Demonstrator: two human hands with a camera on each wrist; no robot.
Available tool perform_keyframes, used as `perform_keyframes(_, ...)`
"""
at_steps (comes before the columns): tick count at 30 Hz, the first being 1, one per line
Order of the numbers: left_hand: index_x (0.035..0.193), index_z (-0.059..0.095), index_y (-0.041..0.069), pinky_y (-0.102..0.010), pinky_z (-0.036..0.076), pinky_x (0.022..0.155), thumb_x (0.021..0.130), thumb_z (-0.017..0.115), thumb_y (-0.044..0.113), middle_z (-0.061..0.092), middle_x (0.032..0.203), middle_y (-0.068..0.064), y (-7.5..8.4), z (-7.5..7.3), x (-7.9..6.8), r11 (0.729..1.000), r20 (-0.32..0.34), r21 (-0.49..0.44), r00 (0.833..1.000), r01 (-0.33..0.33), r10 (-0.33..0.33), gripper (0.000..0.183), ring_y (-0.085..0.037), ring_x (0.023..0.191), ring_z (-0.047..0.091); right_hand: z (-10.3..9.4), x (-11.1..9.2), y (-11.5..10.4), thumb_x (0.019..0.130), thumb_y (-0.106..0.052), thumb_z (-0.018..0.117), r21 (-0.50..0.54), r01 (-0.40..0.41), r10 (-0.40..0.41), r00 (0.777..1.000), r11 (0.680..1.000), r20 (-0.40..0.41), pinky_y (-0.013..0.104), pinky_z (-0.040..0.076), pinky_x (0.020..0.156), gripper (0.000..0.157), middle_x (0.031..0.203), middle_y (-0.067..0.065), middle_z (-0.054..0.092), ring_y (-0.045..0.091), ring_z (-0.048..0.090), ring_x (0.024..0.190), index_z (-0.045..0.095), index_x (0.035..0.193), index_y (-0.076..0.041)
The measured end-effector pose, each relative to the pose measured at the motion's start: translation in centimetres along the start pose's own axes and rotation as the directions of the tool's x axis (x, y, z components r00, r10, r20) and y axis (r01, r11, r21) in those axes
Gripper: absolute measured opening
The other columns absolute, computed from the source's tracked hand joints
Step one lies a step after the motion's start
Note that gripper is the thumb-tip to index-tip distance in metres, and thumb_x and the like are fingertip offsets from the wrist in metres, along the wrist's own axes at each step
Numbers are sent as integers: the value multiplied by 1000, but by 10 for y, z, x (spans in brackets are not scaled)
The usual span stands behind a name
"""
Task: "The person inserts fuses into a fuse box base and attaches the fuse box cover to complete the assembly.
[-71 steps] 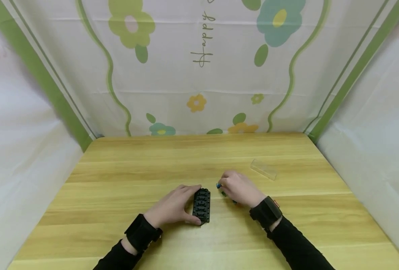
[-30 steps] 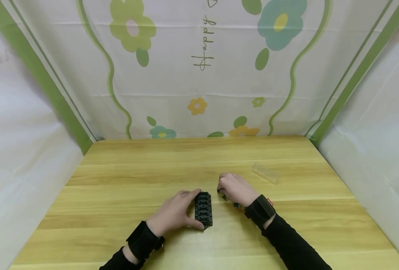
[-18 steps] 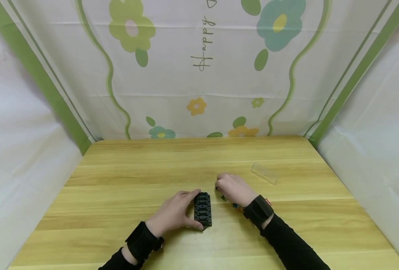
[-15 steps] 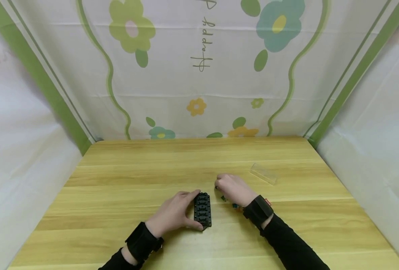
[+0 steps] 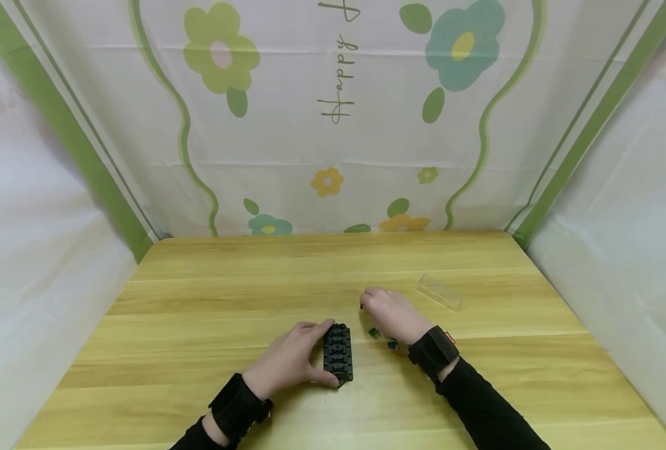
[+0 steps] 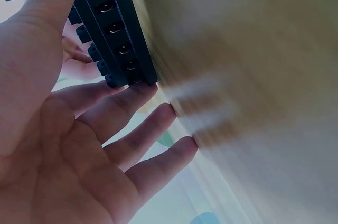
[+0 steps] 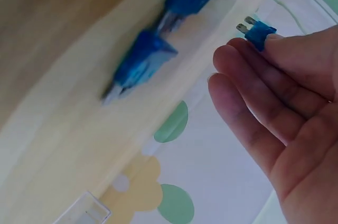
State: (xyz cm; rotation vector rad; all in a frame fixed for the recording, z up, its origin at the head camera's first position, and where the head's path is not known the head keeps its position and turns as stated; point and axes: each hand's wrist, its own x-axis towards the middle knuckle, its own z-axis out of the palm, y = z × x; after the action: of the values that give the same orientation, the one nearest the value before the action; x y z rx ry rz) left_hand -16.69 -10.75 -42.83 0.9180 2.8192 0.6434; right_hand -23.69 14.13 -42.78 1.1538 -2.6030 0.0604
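Observation:
My left hand grips a black fuse block by its two ends, thumb at the near end and fingers at the far end. In the left wrist view, the block's side shows a row of metal terminals. My right hand is just right of the block, pinching a blue blade fuse between thumb and fingers, its two metal prongs pointing away from the fingertips. Below that hand lie a green fuse and a blue fuse; another blue fuse appears in the right wrist view.
A clear plastic cover lies on the wooden table beyond the right hand. Fabric with printed flowers rises behind the table's far edge, and white cloth walls stand at both sides.
The right hand lifts slightly from the loose fuses, and more of the green one shows below it. The left hand keeps its grip on the block. The head view tilts a little.

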Motion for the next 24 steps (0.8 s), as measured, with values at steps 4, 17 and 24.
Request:
perform_keyframes(4, 149, 36, 13, -40, 41, 94, 64, 70, 71, 49, 133, -13, 1, 0, -1, 1000, -5, -1, 1000, -3, 3, 108, -26, 122, 46, -4, -1, 0, 87, -1, 59, 46, -29, 29, 999, 999, -14, 20, 43, 55, 8, 79, -1, 52, 11, 54, 68, 63, 87, -8)
perform_keyframes(17, 149, 32, 8, -39, 42, 93, 65, 70, 70, 48, 133, -18, 1, -1, 0, 1000, -17, 6, 1000, -1, 1, 112, -28, 122, 46, -15, 4, -4, 94, -11, 56, 120, -43, 52, 996, 992, -70, 18, 44, 59, 8, 85, -3, 56, 7, 54, 71, 63, 92, -11)
perform_keyframes(24, 146, 37, 4, -39, 41, 95, 63, 71, 70, 50, 131, -19, 0, -1, -1, 1000, -26, 19, 1000, -1, 2, 112, -28, 120, 47, -21, 5, -10, 95, -10, 57, 134, -38, 47, 997, 990, -67, 19, 47, 66, 9, 90, -1, 59, 9, 59, 79, 67, 96, -9)
